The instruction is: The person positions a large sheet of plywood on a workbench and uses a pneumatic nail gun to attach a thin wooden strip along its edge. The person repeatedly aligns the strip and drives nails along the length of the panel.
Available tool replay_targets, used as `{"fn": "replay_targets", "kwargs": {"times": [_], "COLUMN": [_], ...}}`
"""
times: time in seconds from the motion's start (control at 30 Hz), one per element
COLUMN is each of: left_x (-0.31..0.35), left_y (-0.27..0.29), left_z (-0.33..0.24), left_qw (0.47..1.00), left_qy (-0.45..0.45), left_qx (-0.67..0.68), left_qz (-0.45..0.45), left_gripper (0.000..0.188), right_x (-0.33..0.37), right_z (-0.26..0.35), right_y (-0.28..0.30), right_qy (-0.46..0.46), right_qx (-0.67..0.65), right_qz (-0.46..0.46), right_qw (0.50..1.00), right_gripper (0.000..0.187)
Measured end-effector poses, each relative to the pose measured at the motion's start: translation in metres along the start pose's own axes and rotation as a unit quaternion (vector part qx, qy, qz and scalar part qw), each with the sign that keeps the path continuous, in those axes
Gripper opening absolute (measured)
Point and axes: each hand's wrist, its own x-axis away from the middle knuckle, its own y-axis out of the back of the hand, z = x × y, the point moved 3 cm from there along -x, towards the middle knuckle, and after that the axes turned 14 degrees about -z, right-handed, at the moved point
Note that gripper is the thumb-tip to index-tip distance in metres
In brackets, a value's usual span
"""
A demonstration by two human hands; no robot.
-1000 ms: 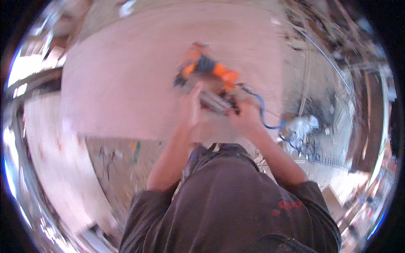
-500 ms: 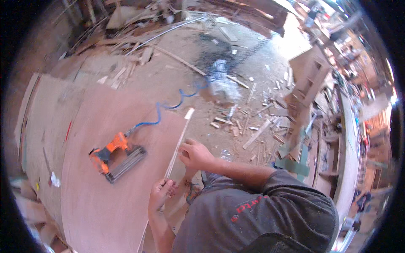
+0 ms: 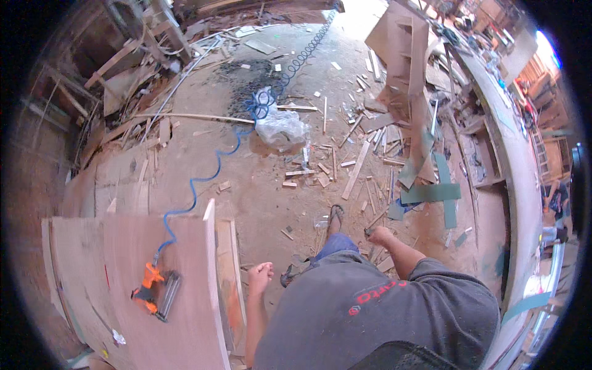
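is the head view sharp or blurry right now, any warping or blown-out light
Head view: mostly sharp, the orange nail gun on the reddish plywood sheet reads clearly; fisheye bends that sheet's edge and the right-hand bench rim; daylight blows out the top right corner; both hands, left and right, are slightly soft.

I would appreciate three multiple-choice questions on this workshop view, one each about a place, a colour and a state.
1. Where does the orange nail gun lie?
A. on the plywood sheet
B. on the dirt floor
C. in a hand

2. What colour is the coiled air hose?
A. yellow
B. blue
C. black

3. How is the left hand?
A. gripping the nail gun
B. flat on the plywood sheet
C. loosely curled, holding nothing visible

Answers: 1 A, it rests on the sheet, untouched. 2 B, the blue coil runs across the floor to the tool. 3 C, it hangs beside the sheet's edge, apart from it.
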Motion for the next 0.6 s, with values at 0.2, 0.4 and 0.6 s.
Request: {"fn": "replay_targets", "kwargs": {"times": [0.2, 0.4, 0.6], "left_x": [-0.105, -0.121, -0.202], "left_y": [-0.061, -0.176, -0.327], "left_z": [0.091, 0.006, -0.156], "left_qw": [0.926, 0.922, 0.945], "left_qy": [-0.175, -0.055, -0.101], "left_qx": [-0.332, -0.373, -0.298], "left_qz": [0.049, 0.089, 0.090], "left_gripper": [0.028, 0.033, 0.037], "right_x": [-0.056, -0.115, -0.185], "right_z": [-0.108, -0.203, -0.235], "right_y": [0.008, 0.114, 0.234], "right_qy": [-0.015, -0.005, -0.062], "right_qx": [-0.052, -0.166, -0.307], "right_qz": [-0.037, -0.125, -0.267], "right_qw": [0.998, 0.978, 0.911], "right_gripper": [0.038, 0.040, 0.036]}}
